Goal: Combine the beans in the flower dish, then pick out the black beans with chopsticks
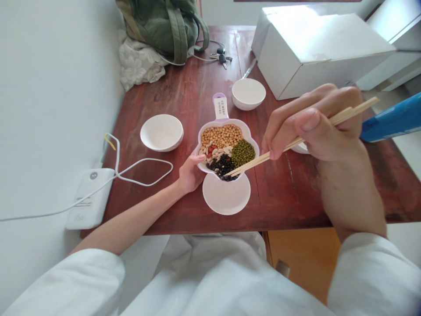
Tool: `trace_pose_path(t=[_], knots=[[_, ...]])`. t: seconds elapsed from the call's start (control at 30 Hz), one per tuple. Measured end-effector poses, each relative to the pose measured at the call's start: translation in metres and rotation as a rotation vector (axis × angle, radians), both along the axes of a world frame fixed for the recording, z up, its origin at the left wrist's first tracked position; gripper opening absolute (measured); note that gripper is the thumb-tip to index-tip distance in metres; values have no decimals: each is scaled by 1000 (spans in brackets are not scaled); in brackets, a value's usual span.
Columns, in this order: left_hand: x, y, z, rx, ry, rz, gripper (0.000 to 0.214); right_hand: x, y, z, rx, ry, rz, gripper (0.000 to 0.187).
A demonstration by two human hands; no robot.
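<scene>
My left hand (191, 174) grips the left edge of a scalloped white and lilac dish (254, 142) with a labelled handle (220, 108). Inside lie yellow soybeans (222, 135), green mung beans (243, 152), black beans (224, 164) and pale and red peanuts (214, 152). Closed around a pair of wooden chopsticks (253, 163) is my right hand (315, 123). The chopstick tips are at the black beans by the dish's near edge; whether they pinch a bean cannot be made out. A white plate (226, 197) sits partly beneath the dish.
White bowls stand at the left (162, 133) and back (249, 94); another is mostly hidden behind my right hand. A white box (319, 48), green bag (161, 26), keys (222, 57) and blue object (394, 118) surround them. A power bank (90, 197) trails a cable on the left.
</scene>
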State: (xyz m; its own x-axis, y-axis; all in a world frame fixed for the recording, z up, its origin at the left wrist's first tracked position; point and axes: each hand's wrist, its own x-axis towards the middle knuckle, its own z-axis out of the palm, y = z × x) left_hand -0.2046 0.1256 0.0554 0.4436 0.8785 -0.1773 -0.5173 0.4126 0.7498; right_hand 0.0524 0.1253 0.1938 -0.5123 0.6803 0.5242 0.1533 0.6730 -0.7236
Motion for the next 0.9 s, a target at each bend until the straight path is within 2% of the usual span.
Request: trace_pose_path(t=[0.2, 0.4, 0.57, 0.73, 0.9], knots=[[1, -1, 4, -13, 16, 12, 62, 0, 0, 4, 71, 66, -21, 59], [0, 0, 2, -19, 7, -14, 55, 3, -3, 8, 69, 97, -168, 56], [1, 0, 0, -1, -9, -2, 61, 11, 0, 3, 81, 55, -82, 44], [0, -1, 1, -17, 8, 10, 66, 9, 3, 3, 71, 16, 14, 45], [0, -1, -2, -18, 20, 6, 54, 2, 4, 6, 35, -69, 41, 48]])
